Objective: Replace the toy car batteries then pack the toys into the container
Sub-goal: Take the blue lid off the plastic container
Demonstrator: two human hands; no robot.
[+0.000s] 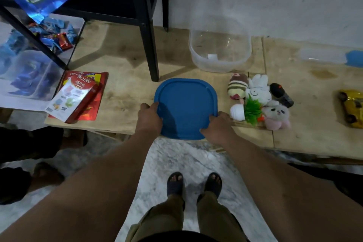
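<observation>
While both hands hold the blue lid (185, 104) flat on the counter (121, 61), left hand (149, 117) and right hand (217, 124) fingers curl over its near edge, tips hidden. Clear container (220, 53) sits behind; yellow toy car (351, 108) is blurry at right.

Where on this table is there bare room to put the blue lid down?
Bare wood lies between the red packet and the blue lid, and between the black remote and yellow car. The stuffed toys crowd its right.
</observation>
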